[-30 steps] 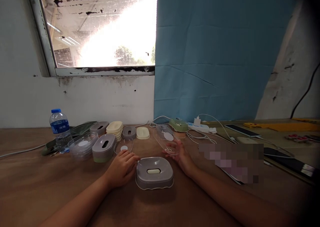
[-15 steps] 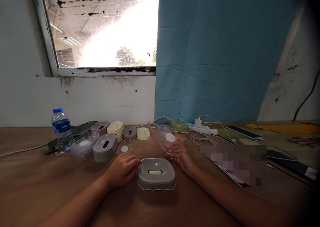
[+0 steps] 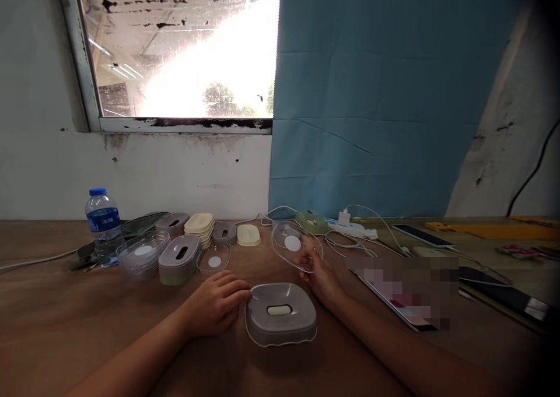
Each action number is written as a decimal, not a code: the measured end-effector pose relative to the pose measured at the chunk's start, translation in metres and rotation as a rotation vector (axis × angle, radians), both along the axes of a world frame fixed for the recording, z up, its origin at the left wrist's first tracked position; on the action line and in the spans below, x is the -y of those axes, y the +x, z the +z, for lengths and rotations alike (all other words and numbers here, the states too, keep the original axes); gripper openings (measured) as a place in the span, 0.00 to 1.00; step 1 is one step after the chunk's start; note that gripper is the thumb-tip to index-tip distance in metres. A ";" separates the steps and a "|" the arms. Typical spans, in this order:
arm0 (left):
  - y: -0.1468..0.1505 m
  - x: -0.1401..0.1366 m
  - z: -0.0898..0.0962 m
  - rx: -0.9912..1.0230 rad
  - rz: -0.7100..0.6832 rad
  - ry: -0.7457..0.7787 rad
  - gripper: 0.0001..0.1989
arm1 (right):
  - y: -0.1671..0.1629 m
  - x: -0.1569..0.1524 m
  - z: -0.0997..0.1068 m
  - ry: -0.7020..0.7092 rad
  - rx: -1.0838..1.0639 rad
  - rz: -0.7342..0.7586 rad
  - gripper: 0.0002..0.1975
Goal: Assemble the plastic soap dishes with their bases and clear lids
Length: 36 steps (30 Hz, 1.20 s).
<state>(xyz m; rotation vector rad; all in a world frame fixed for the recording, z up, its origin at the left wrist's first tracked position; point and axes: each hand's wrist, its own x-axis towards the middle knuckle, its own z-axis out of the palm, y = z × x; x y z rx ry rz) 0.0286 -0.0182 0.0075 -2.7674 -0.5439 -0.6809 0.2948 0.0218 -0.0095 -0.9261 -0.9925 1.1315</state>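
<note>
My left hand (image 3: 222,301) is closed on the left rim of a grey oval-cornered plastic box (image 3: 282,321) with a slot in its top. Something cream shows through the slot, and a wavy pale edge runs along the bottom. The box seems slightly raised, with a shadow beneath it. My right hand (image 3: 321,277) pinches the near right edge of a clear plastic cover (image 3: 301,260), which bears a round white sticker. This cover is tilted above the table, behind the box and to its right.
At the left stand a water bottle (image 3: 104,228), stacked clear covers (image 3: 142,263), another grey box (image 3: 180,261), a cream stack (image 3: 199,227) and a loose clear cover (image 3: 214,251). Behind are a green box (image 3: 311,222) and a power strip (image 3: 350,228). Cables and phones (image 3: 422,235) lie right.
The grey box has come slightly nearer and to the right, with my left hand at its rim. My right fingers have closed more on the clear cover's edge. The view has shifted slightly.
</note>
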 end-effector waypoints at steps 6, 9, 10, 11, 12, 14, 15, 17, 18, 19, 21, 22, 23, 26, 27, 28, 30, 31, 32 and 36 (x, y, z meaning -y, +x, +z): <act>0.020 0.011 0.018 0.183 0.148 0.197 0.20 | 0.006 0.010 0.026 0.033 0.124 0.050 0.17; 0.034 0.018 0.027 0.177 0.133 0.207 0.21 | 0.008 0.017 0.036 0.019 0.203 0.129 0.16; 0.037 0.020 0.029 0.165 0.113 0.206 0.19 | 0.007 0.020 0.038 0.013 0.228 0.159 0.16; 0.039 0.020 0.029 0.155 0.093 0.209 0.16 | 0.007 0.022 0.039 0.009 0.256 0.187 0.16; 0.040 0.020 0.028 0.149 0.073 0.218 0.13 | 0.006 0.023 0.040 0.006 0.287 0.214 0.16; 0.039 0.019 0.025 0.135 0.038 0.253 0.10 | 0.004 0.025 0.041 0.009 0.356 0.247 0.16; 0.038 0.018 0.023 0.121 0.028 0.268 0.10 | 0.003 0.026 0.041 0.018 0.384 0.248 0.15; 0.034 0.016 0.018 0.099 0.039 0.272 0.10 | 0.002 0.025 0.040 0.039 0.413 0.231 0.15; 0.031 0.014 0.016 0.108 0.068 0.261 0.10 | 0.001 0.025 0.039 0.051 0.417 0.216 0.16; 0.029 0.012 0.014 0.125 0.112 0.239 0.10 | 0.002 0.025 0.037 0.071 0.428 0.196 0.16; 0.022 0.006 0.011 0.173 0.230 0.178 0.10 | 0.002 0.026 0.034 0.136 0.497 0.131 0.14; 0.018 0.002 0.010 0.193 0.295 0.145 0.10 | 0.002 0.027 0.031 0.178 0.557 0.095 0.12; 0.014 -0.003 0.009 0.205 0.357 0.114 0.10 | 0.002 0.028 0.029 0.224 0.630 0.064 0.10; 0.000 -0.017 0.005 0.201 0.510 0.033 0.12 | 0.001 0.031 0.022 0.341 0.857 0.040 0.05; -0.004 -0.021 0.003 0.192 0.550 0.008 0.12 | 0.001 0.032 0.020 0.381 0.923 0.050 0.04; -0.007 -0.025 0.002 0.183 0.583 -0.014 0.12 | 0.001 0.033 0.019 0.427 0.980 0.058 0.04; -0.011 -0.029 -0.001 0.161 0.627 -0.055 0.12 | 0.001 0.035 0.017 0.525 1.070 0.063 0.02; -0.013 -0.031 -0.001 0.151 0.639 -0.073 0.12 | 0.001 0.035 0.017 0.570 1.105 0.058 0.02; -0.013 -0.032 -0.002 0.144 0.646 -0.089 0.12 | 0.002 0.036 0.017 0.607 1.134 0.051 0.02; -0.014 -0.034 -0.004 0.141 0.655 -0.135 0.13 | 0.003 0.038 0.019 0.667 1.199 0.046 0.02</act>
